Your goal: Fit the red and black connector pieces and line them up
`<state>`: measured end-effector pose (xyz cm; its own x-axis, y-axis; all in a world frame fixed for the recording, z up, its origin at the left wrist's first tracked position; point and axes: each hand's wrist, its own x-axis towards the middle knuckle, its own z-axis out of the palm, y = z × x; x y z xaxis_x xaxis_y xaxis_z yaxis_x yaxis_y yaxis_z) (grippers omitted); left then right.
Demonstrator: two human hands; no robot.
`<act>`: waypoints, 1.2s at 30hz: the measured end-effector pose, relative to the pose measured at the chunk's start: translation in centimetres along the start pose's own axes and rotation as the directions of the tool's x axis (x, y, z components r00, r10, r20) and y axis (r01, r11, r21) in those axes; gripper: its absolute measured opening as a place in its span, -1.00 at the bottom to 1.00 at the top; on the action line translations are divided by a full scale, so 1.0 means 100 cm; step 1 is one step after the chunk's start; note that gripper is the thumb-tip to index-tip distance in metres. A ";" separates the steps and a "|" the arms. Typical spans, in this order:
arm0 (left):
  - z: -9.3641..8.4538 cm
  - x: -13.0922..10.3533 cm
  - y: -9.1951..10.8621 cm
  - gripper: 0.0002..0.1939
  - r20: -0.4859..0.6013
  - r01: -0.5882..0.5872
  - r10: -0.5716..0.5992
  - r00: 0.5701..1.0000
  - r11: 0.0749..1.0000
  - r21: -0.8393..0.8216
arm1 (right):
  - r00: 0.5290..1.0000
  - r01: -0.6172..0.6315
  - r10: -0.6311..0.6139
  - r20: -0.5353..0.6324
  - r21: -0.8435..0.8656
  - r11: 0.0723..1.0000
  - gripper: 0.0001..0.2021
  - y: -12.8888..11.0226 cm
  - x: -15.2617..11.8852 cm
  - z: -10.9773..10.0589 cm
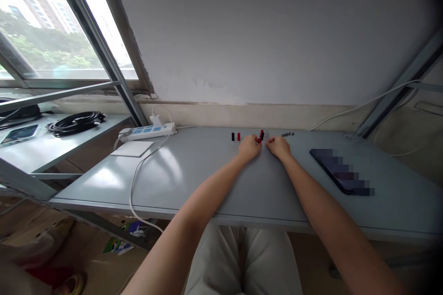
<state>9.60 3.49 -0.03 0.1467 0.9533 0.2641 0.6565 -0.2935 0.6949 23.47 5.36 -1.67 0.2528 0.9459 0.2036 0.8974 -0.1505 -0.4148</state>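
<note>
My left hand [249,147] is closed in a pinch on a small red piece [259,140] near the back of the grey table [194,170]. Just beyond its fingertips are a black piece [262,136] and another red piece [262,131]. To the left of that hand, a black cylinder [233,136] and a red cylinder [238,136] stand upright. My right hand [278,146] rests close by on the right, fingers pressed together; whatever it may hold is too small to make out. Behind it lies a row of small dark screws [288,134].
A power strip [148,131], a white flat box [132,149] and a white cable [132,184] are at the left. A dark phone-like device [337,170] lies right of my arms. Coiled black cable [76,123] sits on the side shelf.
</note>
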 end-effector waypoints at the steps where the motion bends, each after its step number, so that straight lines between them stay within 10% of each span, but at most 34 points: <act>1: 0.005 0.003 0.000 -0.89 -0.001 0.000 0.001 1.000 1.000 0.005 | 1.000 0.000 0.000 0.001 -0.007 1.000 -0.80 0.000 0.000 0.000; 36: 0.036 0.029 0.003 -0.89 -0.053 0.150 -0.146 0.988 0.986 0.078 | 0.999 0.044 -0.041 0.029 -0.121 0.992 -0.84 0.007 -0.003 -0.007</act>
<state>12.86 6.42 -1.45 0.0095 0.9808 0.1945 0.7267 -0.1404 0.6724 24.28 4.79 -1.36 0.2050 0.9591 0.1950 0.9450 -0.1421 -0.2946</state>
